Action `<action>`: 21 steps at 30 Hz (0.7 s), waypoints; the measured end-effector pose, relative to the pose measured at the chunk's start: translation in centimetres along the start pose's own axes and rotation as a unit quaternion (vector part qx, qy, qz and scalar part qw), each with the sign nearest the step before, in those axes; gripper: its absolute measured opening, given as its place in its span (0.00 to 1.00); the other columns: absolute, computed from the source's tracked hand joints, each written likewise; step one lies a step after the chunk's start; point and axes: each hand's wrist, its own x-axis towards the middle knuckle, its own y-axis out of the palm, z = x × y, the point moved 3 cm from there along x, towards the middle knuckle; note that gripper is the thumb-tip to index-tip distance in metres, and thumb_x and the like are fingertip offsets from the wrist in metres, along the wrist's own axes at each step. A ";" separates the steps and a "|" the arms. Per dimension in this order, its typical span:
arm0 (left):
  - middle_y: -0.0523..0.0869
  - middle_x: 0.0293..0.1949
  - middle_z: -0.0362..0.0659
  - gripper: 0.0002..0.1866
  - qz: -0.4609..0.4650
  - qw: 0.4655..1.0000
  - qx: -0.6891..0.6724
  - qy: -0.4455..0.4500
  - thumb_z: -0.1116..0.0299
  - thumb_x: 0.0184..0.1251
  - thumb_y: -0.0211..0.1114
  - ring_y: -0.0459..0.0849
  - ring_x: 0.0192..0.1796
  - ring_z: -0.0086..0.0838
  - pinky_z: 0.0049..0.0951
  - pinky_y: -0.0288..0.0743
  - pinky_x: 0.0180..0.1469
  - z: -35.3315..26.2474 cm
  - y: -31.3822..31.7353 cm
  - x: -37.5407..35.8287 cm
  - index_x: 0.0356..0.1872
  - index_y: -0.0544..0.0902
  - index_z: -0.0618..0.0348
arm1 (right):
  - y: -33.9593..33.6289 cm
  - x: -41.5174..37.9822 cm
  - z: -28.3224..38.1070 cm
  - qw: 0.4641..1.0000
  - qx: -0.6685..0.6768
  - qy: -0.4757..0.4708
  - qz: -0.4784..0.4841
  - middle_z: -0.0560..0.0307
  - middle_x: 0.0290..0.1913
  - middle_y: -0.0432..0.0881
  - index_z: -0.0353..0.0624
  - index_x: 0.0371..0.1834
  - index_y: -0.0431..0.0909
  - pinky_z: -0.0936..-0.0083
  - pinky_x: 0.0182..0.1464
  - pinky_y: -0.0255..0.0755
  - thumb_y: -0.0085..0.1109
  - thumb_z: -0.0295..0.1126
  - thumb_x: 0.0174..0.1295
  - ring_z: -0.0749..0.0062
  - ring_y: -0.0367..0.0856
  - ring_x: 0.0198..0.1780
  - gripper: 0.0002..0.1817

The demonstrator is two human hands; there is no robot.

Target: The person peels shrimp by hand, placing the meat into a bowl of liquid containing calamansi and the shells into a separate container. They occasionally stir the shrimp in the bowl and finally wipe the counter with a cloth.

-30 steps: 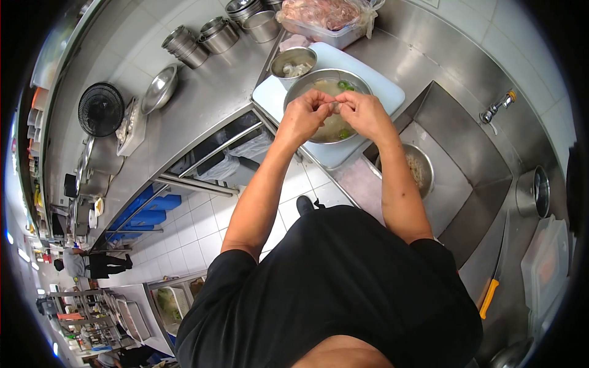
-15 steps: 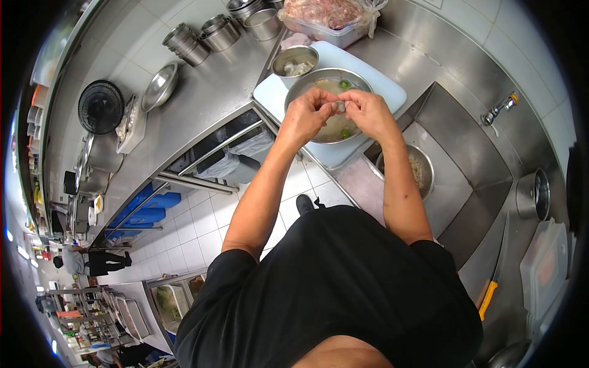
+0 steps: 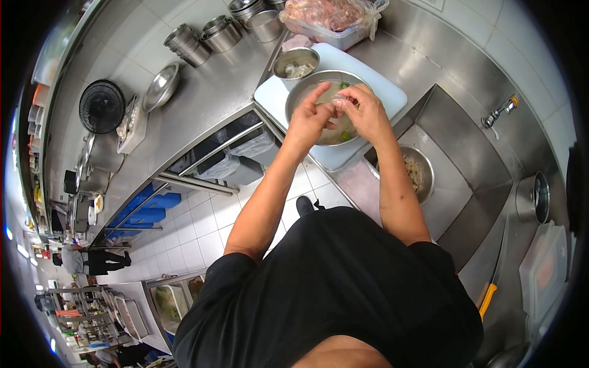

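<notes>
Above a wide steel bowl (image 3: 293, 116) of cloudy liquid, my two hands meet fingertip to fingertip. A small pale piece of food, perhaps a peeled shrimp, is pinched between them and mostly hidden by the fingers. My left hand (image 3: 310, 119) has its index finger stretched out while the thumb and other fingers close on the piece. My right hand (image 3: 367, 113) pinches at the same spot with thumb and bent fingers. Green pieces (image 3: 345, 135) float in the liquid. A smaller steel bowl (image 3: 279, 66) beside it holds whitish, translucent pieces.
Both bowls stand on a pale blue cutting board (image 3: 386, 95). In the sink (image 3: 469, 162) on the right is a steel bowl (image 3: 427, 178) of pale bits. A yellow-handled knife (image 3: 489, 299) lies beyond. Behind the board sits a bagged tub of raw meat (image 3: 331, 18).
My left index finger has lifted and straightened away from the pinch. My right hand has shifted slightly down, and the pale piece is now more hidden.
</notes>
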 end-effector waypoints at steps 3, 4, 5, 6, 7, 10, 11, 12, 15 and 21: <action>0.87 0.40 0.40 0.25 0.022 0.991 0.135 0.015 0.67 0.73 0.56 0.84 0.42 0.23 0.24 0.79 0.43 0.0 0.0 0.1 0.70 0.70 0.58 | 0.0 0.0 0.0 1.000 -0.007 0.026 -0.006 0.50 0.36 0.79 0.37 0.38 0.81 0.65 0.41 0.73 0.64 0.32 0.61 0.56 0.79 0.36 0.09; 0.87 0.39 0.40 0.25 0.016 0.988 0.152 0.019 0.66 0.73 0.57 0.83 0.42 0.22 0.24 0.78 0.43 -0.3 0.2 0.0 0.70 0.71 0.57 | 0.0 -0.1 0.0 1.000 -0.020 0.019 -0.008 0.51 0.36 0.79 0.37 0.38 0.81 0.67 0.41 0.73 0.64 0.31 0.62 0.59 0.79 0.37 0.09; 0.87 0.38 0.40 0.25 0.010 0.985 0.168 0.023 0.64 0.73 0.58 0.83 0.42 0.22 0.24 0.78 0.43 -0.5 0.4 0.0 0.69 0.73 0.56 | -0.1 -0.2 0.0 0.999 -0.033 0.014 -0.009 0.51 0.36 0.79 0.36 0.38 0.80 0.69 0.41 0.73 0.63 0.30 0.62 0.61 0.80 0.37 0.08; 0.87 0.38 0.40 0.25 0.005 0.984 0.180 0.007 0.62 0.72 0.60 0.82 0.41 0.22 0.23 0.77 0.43 -0.6 0.4 0.1 0.68 0.74 0.57 | -0.2 -0.2 -0.1 0.999 -0.047 0.007 -0.010 0.52 0.36 0.79 0.36 0.38 0.80 0.71 0.41 0.73 0.63 0.28 0.62 0.63 0.80 0.38 0.07; 0.87 0.37 0.41 0.25 0.001 0.981 0.192 -0.009 0.61 0.72 0.61 0.82 0.41 0.22 0.23 0.77 0.43 -0.6 0.3 0.2 0.67 0.75 0.57 | -0.3 -0.3 -0.3 0.999 -0.045 -0.004 -0.014 0.52 0.36 0.80 0.36 0.38 0.80 0.71 0.41 0.73 0.63 0.29 0.62 0.65 0.80 0.37 0.07; 0.86 0.37 0.38 0.23 -0.037 0.965 0.258 0.026 0.58 0.70 0.65 0.82 0.40 0.21 0.22 0.76 0.42 -0.4 -0.2 0.7 0.59 0.80 0.60 | -0.4 -0.5 -0.7 0.999 -0.031 -0.009 -0.013 0.53 0.33 0.80 0.37 0.39 0.80 0.72 0.39 0.73 0.63 0.30 0.63 0.68 0.80 0.35 0.08; 0.86 0.38 0.37 0.22 -0.054 0.956 0.285 0.051 0.58 0.69 0.67 0.82 0.40 0.21 0.22 0.75 0.42 -0.4 -0.4 0.8 0.57 0.81 0.61 | -0.4 -0.5 -0.7 1.000 -0.022 0.008 -0.007 0.53 0.32 0.81 0.37 0.39 0.81 0.72 0.39 0.72 0.62 0.31 0.64 0.70 0.79 0.34 0.08; 0.86 0.38 0.36 0.20 -0.054 0.979 0.194 0.029 0.58 0.69 0.67 0.81 0.39 0.20 0.21 0.74 0.40 -0.3 -0.4 0.8 0.54 0.82 0.60 | -0.4 -0.5 -0.6 1.000 -0.013 0.026 -0.001 0.54 0.31 0.81 0.37 0.39 0.81 0.73 0.38 0.72 0.62 0.32 0.65 0.71 0.79 0.33 0.09; 0.84 0.36 0.34 0.15 -0.045 0.998 -0.023 -0.034 0.58 0.68 0.67 0.79 0.37 0.19 0.20 0.69 0.37 0.0 -0.3 1.1 0.47 0.83 0.57 | -0.4 -0.7 -0.5 0.994 0.036 0.075 0.072 0.56 0.29 0.80 0.37 0.38 0.81 0.74 0.36 0.71 0.62 0.36 0.66 0.73 0.78 0.32 0.11; 0.82 0.33 0.31 0.11 -0.008 0.979 -0.175 -0.104 0.59 0.69 0.66 0.78 0.37 0.18 0.22 0.68 0.35 0.4 0.1 1.7 0.42 0.82 0.54 | -0.5 -1.0 0.0 0.998 -0.011 0.035 0.058 0.46 0.32 0.81 0.37 0.37 0.81 0.66 0.38 0.72 0.59 0.34 0.64 0.57 0.78 0.32 0.10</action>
